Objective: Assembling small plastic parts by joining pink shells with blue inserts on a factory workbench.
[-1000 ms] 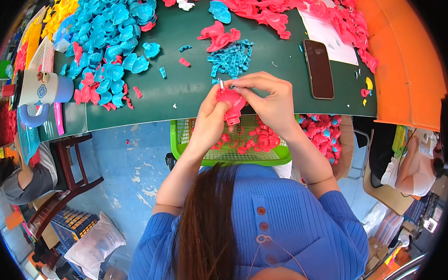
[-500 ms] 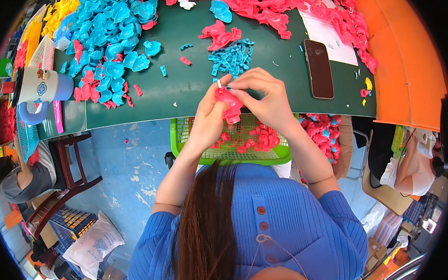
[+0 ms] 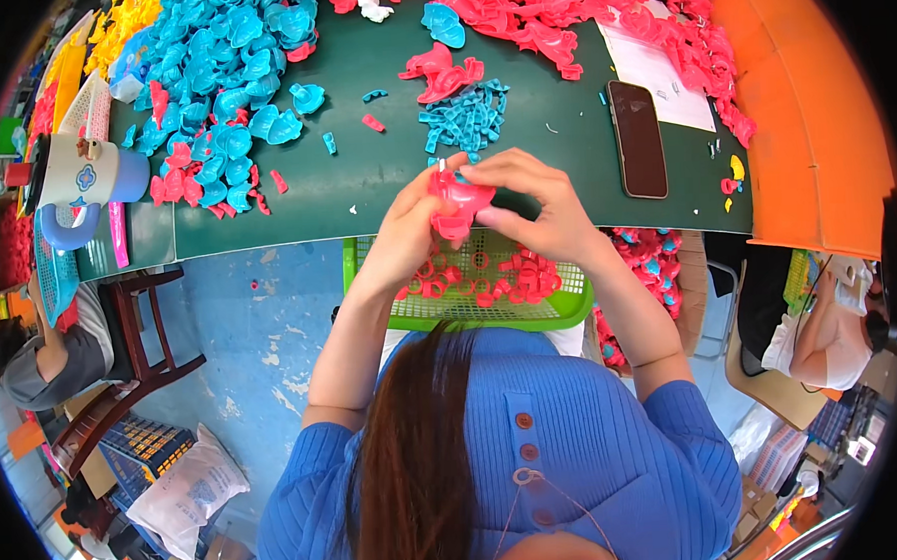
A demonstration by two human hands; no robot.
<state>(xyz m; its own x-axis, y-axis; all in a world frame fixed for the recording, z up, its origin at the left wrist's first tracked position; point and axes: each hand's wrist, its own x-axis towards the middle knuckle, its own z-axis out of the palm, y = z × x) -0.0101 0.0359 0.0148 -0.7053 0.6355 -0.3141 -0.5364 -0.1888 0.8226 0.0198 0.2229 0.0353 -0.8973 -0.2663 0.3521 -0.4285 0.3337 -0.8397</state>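
A pink moulded plastic part (image 3: 456, 206) is held at the table's front edge, above a green basket. My left hand (image 3: 406, 232) grips its left side, the fingers partly hidden behind it. My right hand (image 3: 545, 201) has its fingers curled over the top right and the thumb against its right side. A bit of blue shows at the part's upper edge, and a small whitish tip sticks up by my left fingertips. Just beyond my hands lies a heap of small blue plastic pieces (image 3: 466, 117), with larger pink parts (image 3: 439, 72) behind it.
Below the table edge, the green basket (image 3: 555, 315) holds pink ring-shaped pieces (image 3: 516, 277). Piles of blue cup-like parts (image 3: 245, 79) and pink parts (image 3: 517, 12) cover the table's back. A phone (image 3: 639, 139) lies right, a mug (image 3: 89, 176) left. Other people sit at both sides.
The pink part has turned in my hands, showing a broader rounded face. My right hand has gone from a fingertip pinch at its top to a wider hold on its right side.
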